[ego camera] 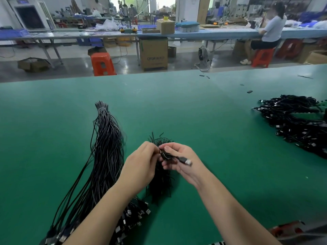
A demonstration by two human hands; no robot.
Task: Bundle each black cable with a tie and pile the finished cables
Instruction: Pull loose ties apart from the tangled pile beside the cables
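On the green tabletop [194, 106] of a busy workshop, my left hand [141, 163] and right hand [178, 161] both grip one folded black cable [168, 156] above the small heap of ties [161, 183], its USB plug [187, 161] sticking out. I judge the tie is being twisted now. The finished pile [297, 124] far right is large, but the untied bunch [106, 147] at left remains thick.

Matt green table mat [194, 106]
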